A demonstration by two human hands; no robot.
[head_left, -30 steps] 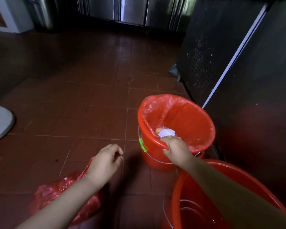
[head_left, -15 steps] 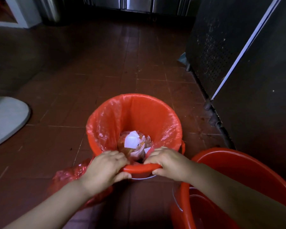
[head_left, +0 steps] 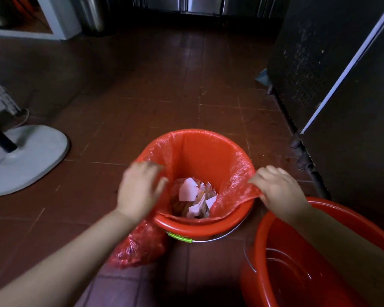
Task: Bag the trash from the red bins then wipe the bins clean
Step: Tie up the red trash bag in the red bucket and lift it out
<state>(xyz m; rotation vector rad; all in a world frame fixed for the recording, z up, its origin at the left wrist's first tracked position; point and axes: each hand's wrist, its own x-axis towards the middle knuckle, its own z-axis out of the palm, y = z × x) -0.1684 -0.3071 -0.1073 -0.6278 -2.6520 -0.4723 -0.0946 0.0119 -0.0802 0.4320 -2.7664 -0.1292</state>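
Note:
A red bin (head_left: 200, 229) stands on the tiled floor in front of me, lined with a thin red plastic bag (head_left: 208, 156). White paper scraps and food waste (head_left: 193, 198) lie at its bottom. My left hand (head_left: 140, 189) is at the bin's left rim, blurred, its fingers on the bag's edge. My right hand (head_left: 277, 189) pinches the bag's edge at the right rim and has lifted it off the rim. The near part of the liner is pulled inward off the rim.
A larger red tub (head_left: 319, 258) with water stands at the lower right under my right forearm. A filled red bag (head_left: 140, 247) lies on the floor left of the bin. A grey fan base (head_left: 29, 160) is at left; a dark metal cabinet (head_left: 341, 85) stands at right.
Both hands moved apart from the near rim to the left and right sides of the bin. The liner's near and right edges have come off the rim.

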